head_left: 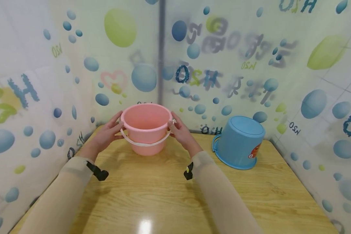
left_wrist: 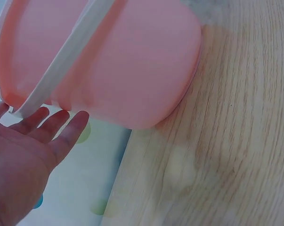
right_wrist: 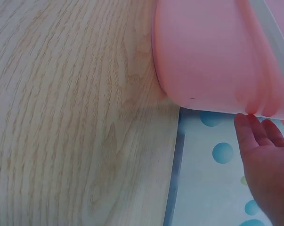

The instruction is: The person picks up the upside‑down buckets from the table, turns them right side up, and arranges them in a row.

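Note:
A pink bucket (head_left: 146,139) stands upright near the table's back edge, its mouth facing up. Its white handle (head_left: 144,143) hangs down across the front. My left hand (head_left: 107,134) is at the left side of the rim, with fairly straight, spread fingers touching it by the handle's end. On the opposite side, my right hand (head_left: 179,131) rests extended fingers against the rim, the thumb toward the front. The right wrist view shows these fingertips (right_wrist: 255,123) right at the bucket's wall.
A blue bucket (head_left: 240,143) sits upside down on the right of the wooden table (head_left: 163,195), its handle lying to the left and a red label on its side. A patterned curtain (head_left: 199,91) hangs behind the table's back edge and along both sides.

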Tool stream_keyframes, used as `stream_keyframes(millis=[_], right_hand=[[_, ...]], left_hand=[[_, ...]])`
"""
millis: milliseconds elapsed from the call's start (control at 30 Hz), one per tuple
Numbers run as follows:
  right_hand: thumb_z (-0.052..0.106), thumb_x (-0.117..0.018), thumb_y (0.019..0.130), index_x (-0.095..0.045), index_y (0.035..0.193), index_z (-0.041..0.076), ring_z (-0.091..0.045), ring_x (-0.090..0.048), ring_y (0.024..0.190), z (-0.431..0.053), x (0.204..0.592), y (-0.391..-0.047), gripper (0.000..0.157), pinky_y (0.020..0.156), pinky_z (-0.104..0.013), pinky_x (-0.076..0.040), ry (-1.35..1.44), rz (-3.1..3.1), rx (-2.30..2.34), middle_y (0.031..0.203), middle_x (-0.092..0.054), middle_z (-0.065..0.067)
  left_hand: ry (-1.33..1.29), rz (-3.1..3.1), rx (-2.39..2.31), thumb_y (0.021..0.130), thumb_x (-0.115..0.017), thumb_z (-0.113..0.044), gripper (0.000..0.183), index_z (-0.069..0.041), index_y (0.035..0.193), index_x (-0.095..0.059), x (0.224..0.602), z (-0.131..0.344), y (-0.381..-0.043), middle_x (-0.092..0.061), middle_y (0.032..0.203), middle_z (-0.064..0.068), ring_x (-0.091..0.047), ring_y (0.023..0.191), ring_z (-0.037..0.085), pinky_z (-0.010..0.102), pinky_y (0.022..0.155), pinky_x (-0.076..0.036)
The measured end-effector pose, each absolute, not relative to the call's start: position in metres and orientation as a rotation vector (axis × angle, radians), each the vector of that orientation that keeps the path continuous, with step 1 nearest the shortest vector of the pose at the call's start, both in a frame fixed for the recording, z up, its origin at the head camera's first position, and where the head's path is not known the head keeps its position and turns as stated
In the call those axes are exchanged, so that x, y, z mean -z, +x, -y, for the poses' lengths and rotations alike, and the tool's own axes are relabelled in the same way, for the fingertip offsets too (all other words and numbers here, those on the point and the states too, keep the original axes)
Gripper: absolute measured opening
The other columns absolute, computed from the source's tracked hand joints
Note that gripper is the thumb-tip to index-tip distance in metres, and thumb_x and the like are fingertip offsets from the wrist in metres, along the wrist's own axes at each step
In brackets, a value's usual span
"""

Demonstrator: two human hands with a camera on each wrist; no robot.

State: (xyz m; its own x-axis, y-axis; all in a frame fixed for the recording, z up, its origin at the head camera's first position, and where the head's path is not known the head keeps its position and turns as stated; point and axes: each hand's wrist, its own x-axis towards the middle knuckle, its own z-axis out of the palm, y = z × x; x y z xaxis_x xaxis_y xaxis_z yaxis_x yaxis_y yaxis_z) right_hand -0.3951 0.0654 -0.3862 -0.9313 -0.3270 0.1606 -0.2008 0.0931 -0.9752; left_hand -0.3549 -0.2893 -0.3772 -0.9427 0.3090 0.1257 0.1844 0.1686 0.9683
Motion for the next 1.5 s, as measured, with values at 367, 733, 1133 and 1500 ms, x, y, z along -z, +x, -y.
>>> stream_keyframes(millis=[367,733,1133,1500], right_hand=[[0.056,-0.056,0.112,-0.027,0.174,0.045,-0.036,-0.049,0.157,-0.073,0.389,-0.388,0.069,0.126,-0.061,-0.044,-0.544,-2.43,1.897,0.173,-0.047,-0.011],[0.044,-0.059,0.114,-0.027,0.175,0.039,-0.035,-0.051,0.156,-0.104,0.386,-0.364,0.069,0.128,-0.061,-0.042,-0.738,-2.549,1.721,0.176,-0.041,-0.013],[0.045,-0.062,0.113,-0.018,0.176,0.041,-0.036,-0.035,0.166,-0.138,0.372,-0.303,0.077,0.132,-0.064,-0.034,-0.882,-2.609,1.322,0.183,-0.027,-0.001],[0.047,-0.07,0.108,-0.017,0.177,0.039,-0.032,-0.019,0.172,-0.178,0.377,-0.252,0.087,0.133,-0.07,-0.025,-1.028,-2.688,0.994,0.185,-0.019,0.003]], left_hand=[[0.323,-2.438,-1.999,0.116,-0.047,-0.051,0.078,-0.034,0.179,-0.004,0.378,0.289,-0.351,-0.013,0.185,0.02,-0.028,0.166,0.043,0.059,0.129,-0.039],[0.35,-2.75,-1.871,0.116,-0.052,-0.048,0.073,-0.026,0.178,-0.02,0.365,0.29,-0.32,-0.03,0.18,0.018,-0.038,0.162,0.044,0.021,0.11,-0.055],[0.706,-2.927,-1.739,0.114,-0.061,-0.022,0.062,-0.017,0.172,-0.038,0.36,0.264,-0.271,-0.049,0.169,0.015,-0.053,0.151,0.016,0.004,0.102,-0.047],[1.267,-2.722,-1.457,0.102,-0.073,-0.005,0.084,-0.016,0.174,-0.033,0.374,0.215,-0.241,-0.034,0.181,0.001,-0.044,0.157,0.005,0.036,0.124,-0.048]])
